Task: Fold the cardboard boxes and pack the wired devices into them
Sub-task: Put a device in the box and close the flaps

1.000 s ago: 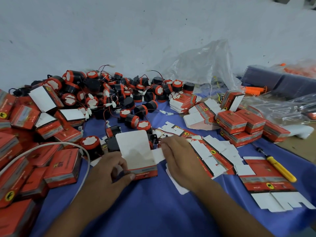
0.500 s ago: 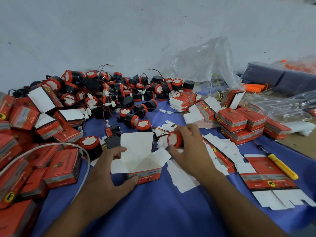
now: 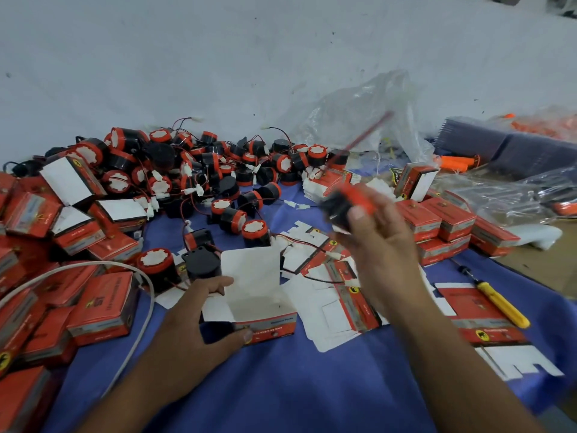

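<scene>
The left hand (image 3: 199, 320) gripped the open box (image 3: 262, 320) on the table (image 3: 312, 385); the right hand (image 3: 381, 245) held a wired device (image 3: 346, 204) aloft.

Small packing workshop, prob. Bulk heap of wired devices (image 3: 199, 170), stacks of closed red boxes (image 3: 443, 223) L & R, flat box blanks (image 3: 340, 310), yellow screwdriver (image 3: 499, 304) on blue-covered table (image 3: 296, 385), bare wall (image 3: 218, 57).

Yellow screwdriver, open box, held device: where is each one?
yellow screwdriver (image 3: 503, 305): head view, on its yellow handle.
open box (image 3: 253, 267): head view, on its raised white lid flap.
held device (image 3: 338, 206): head view, on its blurred black body.
</scene>
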The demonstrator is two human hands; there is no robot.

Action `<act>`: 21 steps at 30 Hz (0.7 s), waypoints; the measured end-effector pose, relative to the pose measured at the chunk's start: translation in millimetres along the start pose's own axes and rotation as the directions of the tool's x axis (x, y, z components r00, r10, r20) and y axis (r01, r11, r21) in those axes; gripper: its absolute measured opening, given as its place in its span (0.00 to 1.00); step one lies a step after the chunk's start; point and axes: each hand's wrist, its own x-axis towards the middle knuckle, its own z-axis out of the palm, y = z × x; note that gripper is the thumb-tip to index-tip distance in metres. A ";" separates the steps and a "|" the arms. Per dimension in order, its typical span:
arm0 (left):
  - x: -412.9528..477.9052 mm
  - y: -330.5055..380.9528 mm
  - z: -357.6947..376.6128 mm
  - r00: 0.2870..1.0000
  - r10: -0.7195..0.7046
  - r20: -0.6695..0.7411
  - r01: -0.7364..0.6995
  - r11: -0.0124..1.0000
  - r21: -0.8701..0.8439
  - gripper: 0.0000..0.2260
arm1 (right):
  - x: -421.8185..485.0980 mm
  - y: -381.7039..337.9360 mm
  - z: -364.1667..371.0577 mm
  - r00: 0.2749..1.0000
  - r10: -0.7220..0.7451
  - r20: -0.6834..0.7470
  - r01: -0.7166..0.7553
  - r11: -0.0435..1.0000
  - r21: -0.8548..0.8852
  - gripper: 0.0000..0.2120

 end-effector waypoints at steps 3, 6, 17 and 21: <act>0.4 -0.5 -0.3 1.000 -0.004 0.000 0.004 1.000 -0.014 0.30 | -16.9 16.6 16.7 0.949 0.062 0.308 0.089 0.886 -0.454 0.16; 0.3 -1.0 1.0 1.000 0.020 0.001 -0.020 1.000 -0.012 0.29 | -27.8 35.2 20.0 0.814 0.100 0.572 0.413 0.593 -0.691 0.15; 3.4 5.4 0.9 0.993 0.115 0.039 -0.110 0.986 -0.123 0.12 | -33.9 37.2 26.5 0.778 0.221 0.588 0.440 0.475 -0.762 0.11; 3.8 3.3 3.1 0.997 0.073 -0.021 -0.075 0.989 -0.131 0.08 | -34.8 36.2 23.7 0.809 0.195 0.554 0.431 0.445 -0.785 0.14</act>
